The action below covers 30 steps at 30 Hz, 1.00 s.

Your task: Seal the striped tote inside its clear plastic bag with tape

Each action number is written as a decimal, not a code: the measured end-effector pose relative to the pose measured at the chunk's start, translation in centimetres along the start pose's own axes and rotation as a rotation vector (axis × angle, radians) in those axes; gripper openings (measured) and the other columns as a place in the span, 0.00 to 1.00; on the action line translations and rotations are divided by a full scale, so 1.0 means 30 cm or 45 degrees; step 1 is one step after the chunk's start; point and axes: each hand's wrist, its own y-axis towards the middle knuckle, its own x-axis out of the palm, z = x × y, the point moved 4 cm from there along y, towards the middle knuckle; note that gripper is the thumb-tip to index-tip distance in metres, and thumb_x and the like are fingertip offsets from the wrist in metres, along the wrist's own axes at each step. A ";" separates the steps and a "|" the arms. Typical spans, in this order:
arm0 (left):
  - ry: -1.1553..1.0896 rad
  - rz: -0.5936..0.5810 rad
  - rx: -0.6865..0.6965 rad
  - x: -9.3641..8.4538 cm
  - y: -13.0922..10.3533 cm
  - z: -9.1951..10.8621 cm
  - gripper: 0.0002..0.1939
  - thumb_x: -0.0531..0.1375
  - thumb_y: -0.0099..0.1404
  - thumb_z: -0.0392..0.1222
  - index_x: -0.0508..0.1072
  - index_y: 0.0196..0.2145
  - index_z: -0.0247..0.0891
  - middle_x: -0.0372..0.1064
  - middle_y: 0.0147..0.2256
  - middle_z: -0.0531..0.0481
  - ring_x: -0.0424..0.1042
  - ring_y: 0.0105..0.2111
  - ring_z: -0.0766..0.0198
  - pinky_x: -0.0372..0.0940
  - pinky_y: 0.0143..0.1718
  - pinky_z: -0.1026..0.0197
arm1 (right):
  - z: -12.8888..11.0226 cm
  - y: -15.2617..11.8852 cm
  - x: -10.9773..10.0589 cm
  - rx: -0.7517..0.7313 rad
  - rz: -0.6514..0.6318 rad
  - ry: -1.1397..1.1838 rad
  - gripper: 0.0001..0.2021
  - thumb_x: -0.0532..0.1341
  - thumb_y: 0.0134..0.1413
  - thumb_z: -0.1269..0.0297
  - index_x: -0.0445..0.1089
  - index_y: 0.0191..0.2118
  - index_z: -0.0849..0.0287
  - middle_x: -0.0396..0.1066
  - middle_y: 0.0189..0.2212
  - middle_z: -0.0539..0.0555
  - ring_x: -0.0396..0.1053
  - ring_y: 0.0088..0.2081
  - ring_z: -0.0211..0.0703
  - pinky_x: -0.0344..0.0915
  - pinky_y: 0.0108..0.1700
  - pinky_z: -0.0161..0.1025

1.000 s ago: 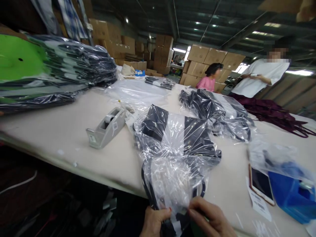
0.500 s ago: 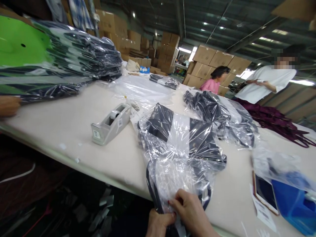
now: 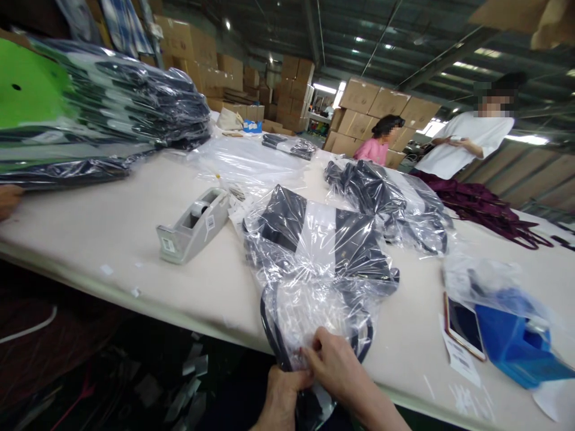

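Note:
A clear plastic bag (image 3: pixel 314 239) holding a folded dark item with a white band lies over the table's front edge. At its lower end my left hand (image 3: pixel 283 392) is closed round the bag and the dark strap inside. Just right of it, my right hand (image 3: pixel 335 362) pinches the clear plastic, fingertips close to my left thumb. The bag's lowest part hangs below the edge, partly hidden by my hands. To the left of the bag stands a grey tape dispenser (image 3: pixel 193 226).
Bagged items (image 3: pixel 135 96) are stacked back left, near another person's hand (image 3: pixel 9 200). More bagged dark items (image 3: pixel 390 197) lie behind. At right are a phone (image 3: pixel 465 326), a blue container (image 3: pixel 516 341) and maroon straps (image 3: pixel 480 206). Two people are beyond the table (image 3: pixel 112 227).
The view has shifted, so most things sit slightly further left. Both my hands keep their hold on the bag's lower end. The other person's hand at the left edge shows less.

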 end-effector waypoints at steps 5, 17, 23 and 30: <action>-0.033 -0.038 0.085 0.023 -0.055 0.036 0.14 0.67 0.38 0.39 0.77 0.25 0.29 0.72 0.22 0.46 0.69 0.25 0.58 0.63 0.29 0.59 | 0.011 0.019 -0.021 0.040 -0.028 -0.048 0.05 0.55 0.50 0.69 0.67 0.33 0.61 0.75 0.31 0.59 0.72 0.36 0.48 0.57 0.34 0.37; 0.012 -0.035 0.107 0.046 -0.090 0.072 0.15 0.64 0.40 0.39 0.77 0.28 0.26 0.73 0.23 0.45 0.69 0.25 0.57 0.64 0.32 0.57 | 0.088 -0.017 -0.074 0.082 0.123 -0.073 0.10 0.60 0.51 0.57 0.68 0.28 0.58 0.72 0.24 0.54 0.71 0.29 0.47 0.60 0.29 0.37; -0.025 0.031 0.072 0.050 -0.109 0.070 0.16 0.64 0.38 0.39 0.77 0.27 0.25 0.73 0.24 0.44 0.68 0.24 0.60 0.63 0.29 0.59 | 0.221 -0.231 0.014 -0.606 0.935 0.084 0.07 0.53 0.58 0.66 0.67 0.39 0.56 0.72 0.32 0.54 0.71 0.32 0.39 0.67 0.33 0.34; -0.176 0.221 -0.160 0.072 -0.121 0.069 0.09 0.64 0.33 0.33 0.72 0.18 0.29 0.68 0.18 0.47 0.64 0.18 0.65 0.60 0.23 0.62 | 0.149 -0.344 0.148 -1.002 1.339 -0.330 0.09 0.54 0.58 0.67 0.72 0.36 0.54 0.75 0.28 0.50 0.72 0.36 0.40 0.65 0.46 0.42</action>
